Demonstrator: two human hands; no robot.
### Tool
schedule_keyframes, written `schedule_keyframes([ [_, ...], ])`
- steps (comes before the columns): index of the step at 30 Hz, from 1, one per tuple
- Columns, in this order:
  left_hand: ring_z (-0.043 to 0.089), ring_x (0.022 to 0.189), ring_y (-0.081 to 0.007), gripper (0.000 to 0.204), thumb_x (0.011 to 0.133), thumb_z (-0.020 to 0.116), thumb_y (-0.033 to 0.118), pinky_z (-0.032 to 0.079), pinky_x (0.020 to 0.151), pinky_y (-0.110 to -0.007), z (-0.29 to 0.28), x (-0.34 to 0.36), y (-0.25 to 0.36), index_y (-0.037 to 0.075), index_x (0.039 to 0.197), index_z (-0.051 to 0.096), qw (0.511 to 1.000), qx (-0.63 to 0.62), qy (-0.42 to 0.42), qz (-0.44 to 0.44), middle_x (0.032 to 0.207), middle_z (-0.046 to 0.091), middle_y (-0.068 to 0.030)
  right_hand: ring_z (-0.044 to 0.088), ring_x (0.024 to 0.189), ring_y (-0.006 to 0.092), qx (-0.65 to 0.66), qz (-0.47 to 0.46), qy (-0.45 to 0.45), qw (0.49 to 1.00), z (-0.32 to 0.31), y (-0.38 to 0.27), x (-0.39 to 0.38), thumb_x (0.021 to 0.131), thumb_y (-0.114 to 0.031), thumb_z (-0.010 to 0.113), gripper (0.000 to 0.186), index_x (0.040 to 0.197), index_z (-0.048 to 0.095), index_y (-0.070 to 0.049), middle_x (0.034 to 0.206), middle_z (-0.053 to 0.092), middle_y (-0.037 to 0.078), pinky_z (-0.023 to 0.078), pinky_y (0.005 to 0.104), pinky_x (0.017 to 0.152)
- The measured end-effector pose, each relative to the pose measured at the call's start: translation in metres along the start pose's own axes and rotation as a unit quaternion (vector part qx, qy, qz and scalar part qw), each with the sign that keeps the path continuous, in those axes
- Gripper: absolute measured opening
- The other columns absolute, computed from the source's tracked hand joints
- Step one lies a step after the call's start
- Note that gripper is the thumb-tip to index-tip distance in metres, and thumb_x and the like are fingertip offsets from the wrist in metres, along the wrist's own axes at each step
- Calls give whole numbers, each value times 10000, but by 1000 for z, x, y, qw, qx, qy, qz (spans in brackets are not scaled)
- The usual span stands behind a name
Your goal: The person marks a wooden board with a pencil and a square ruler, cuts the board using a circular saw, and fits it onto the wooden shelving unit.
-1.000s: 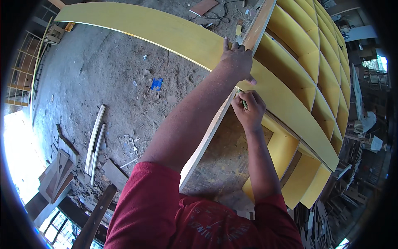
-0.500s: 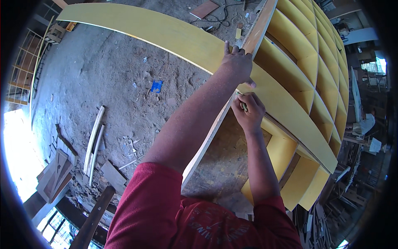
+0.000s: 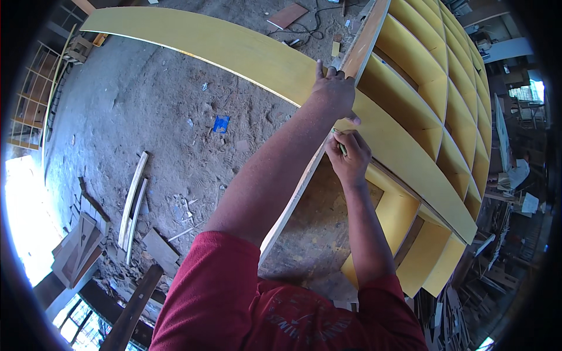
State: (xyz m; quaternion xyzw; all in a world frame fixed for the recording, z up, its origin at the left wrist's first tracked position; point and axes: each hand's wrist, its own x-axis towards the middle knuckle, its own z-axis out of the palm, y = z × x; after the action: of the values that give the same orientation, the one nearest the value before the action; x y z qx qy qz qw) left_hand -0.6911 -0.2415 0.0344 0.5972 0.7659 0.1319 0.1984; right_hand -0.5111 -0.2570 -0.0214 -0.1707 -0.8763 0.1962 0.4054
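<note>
A long, curved yellow plank point(image 3: 222, 44) lies across a wooden frame edge. My left hand point(image 3: 335, 96) spans the plank where it crosses the frame, fingers bent over its far side and thumb at the near side, holding it there. Just below, my right hand point(image 3: 351, 155) is closed around a slim green pencil point(image 3: 343, 150), mostly hidden by the fingers. Its tip end is near the plank's lower edge, beside the pale edge of a wooden board point(image 3: 298, 190) that runs down toward me.
To the right stands a large yellow lattice of compartments point(image 3: 430, 93). Lower yellow panels point(image 3: 430, 257) are under the plank's right end. On the dusty floor lie wood strips point(image 3: 133, 199), a blue scrap point(image 3: 220, 124), a reddish board point(image 3: 288, 16) and a dark cable point(image 3: 316, 23). Offcuts point(image 3: 79, 248) are piled at left.
My right hand has shifted slightly left with the pencil, along the plank's lower edge. My left hand stays in nearly the same spot on the plank.
</note>
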Motion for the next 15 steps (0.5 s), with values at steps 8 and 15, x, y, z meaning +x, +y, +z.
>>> schedule_keyframes([
  [8, 420, 1513, -409, 1116, 642, 929, 674, 49, 1299, -718, 1, 2, -2, 6, 1457, 560, 1000, 0, 1, 2, 1419, 616, -217, 681, 692, 298, -8, -21, 6, 1000, 3, -3, 10, 792, 79, 751, 219, 904, 631, -66, 813, 674, 104, 549, 417, 603],
  [15, 432, 1518, -418, 1166, 585, 980, 617, 79, 1303, -686, 7, 6, -2, -1, 1483, 567, 1000, -9, 23, 5, 1542, 565, -251, 686, 696, 243, 45, 168, -6, 985, -36, -43, -33, 890, -22, 768, 120, 928, 660, -58, 786, 677, 102, 538, 367, 632],
])
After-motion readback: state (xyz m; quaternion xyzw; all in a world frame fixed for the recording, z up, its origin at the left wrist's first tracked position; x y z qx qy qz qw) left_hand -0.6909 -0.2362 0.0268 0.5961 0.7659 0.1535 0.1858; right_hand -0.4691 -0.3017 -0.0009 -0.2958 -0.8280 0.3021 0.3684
